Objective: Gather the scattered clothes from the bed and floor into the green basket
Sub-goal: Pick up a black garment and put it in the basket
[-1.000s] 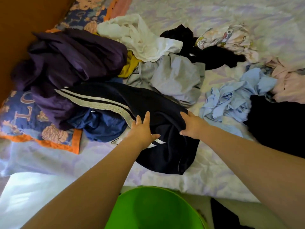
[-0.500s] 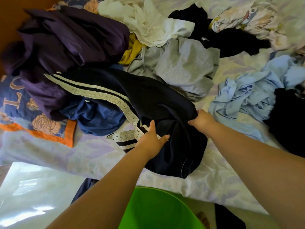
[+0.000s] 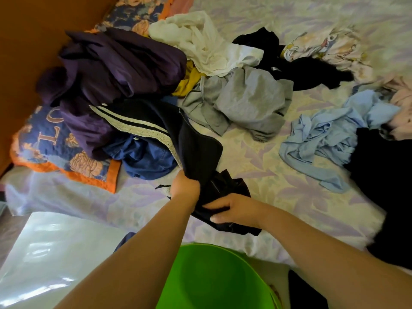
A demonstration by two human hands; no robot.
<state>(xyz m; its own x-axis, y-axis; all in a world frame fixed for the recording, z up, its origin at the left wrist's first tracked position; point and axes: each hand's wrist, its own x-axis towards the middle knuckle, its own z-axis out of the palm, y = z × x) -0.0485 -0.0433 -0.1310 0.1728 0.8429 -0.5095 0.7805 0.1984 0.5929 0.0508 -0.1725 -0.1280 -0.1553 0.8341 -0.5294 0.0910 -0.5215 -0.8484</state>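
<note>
The quilt [image 3: 51, 139] at the left side of the bed [image 3: 256, 157] has big letters sewn on it. An "L" and part of a round letter show; the rest is hidden under clothes. No other words can be read.

The dark skirt [image 3: 196, 152] with pale lace stripes lies near the front edge of the bed. Its top end sits on the purple clothes [image 3: 116, 70] and the blue jeans [image 3: 145, 157]. Its bottom end is bunched up in both hands. The left hand [image 3: 185, 188] has its fingers curled around the cloth, and the cloth hangs over its knuckles. The right hand [image 3: 236, 210] holds the lower bunch, with the thumb on top and the fingers tucked under the cloth.

The green basket [image 3: 211, 279] is on the floor, right below the hands and just in front of the bed edge. Its mouth is open, and its inside looks bare where it shows.

There is bare sheet between the skirt and the light blue shirt [image 3: 330, 139] to the right. A gray shirt [image 3: 245, 101] lies behind that gap, with a white cloth [image 3: 205, 45] farther back. A black cloth [image 3: 388, 186] hangs off the right side of the bed edge. A shiny white board [image 3: 49, 259] lies to the left of the basket.
</note>
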